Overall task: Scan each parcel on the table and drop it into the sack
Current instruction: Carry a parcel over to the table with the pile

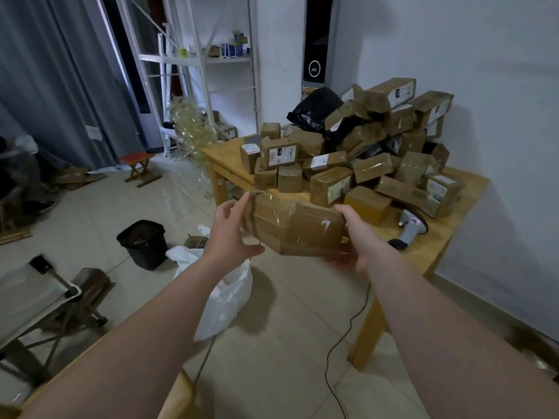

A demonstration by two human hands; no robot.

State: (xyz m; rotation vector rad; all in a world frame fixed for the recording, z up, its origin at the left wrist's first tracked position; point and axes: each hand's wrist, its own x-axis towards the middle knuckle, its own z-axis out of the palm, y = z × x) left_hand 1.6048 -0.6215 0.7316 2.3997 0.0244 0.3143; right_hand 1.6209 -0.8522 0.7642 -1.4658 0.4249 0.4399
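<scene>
A long brown cardboard parcel [295,226] wrapped in clear tape hangs in the air in front of the table. My left hand [234,229] touches its left end with straight fingers, thumb under the parcel. My right hand [355,237] grips its right end from below and the side. A white sack [223,297] stands on the floor below the parcel, partly hidden by my left forearm. A grey barcode scanner [411,226] lies on the wooden table [435,246], right of my right hand. Several taped parcels [363,146] are piled on the table.
A black waste bin [145,243] stands on the floor to the left of the sack. The scanner's black cable [348,328] runs down across the floor. A small red stool [139,167], white shelving [193,62] and a folding cart [60,297] stand further left.
</scene>
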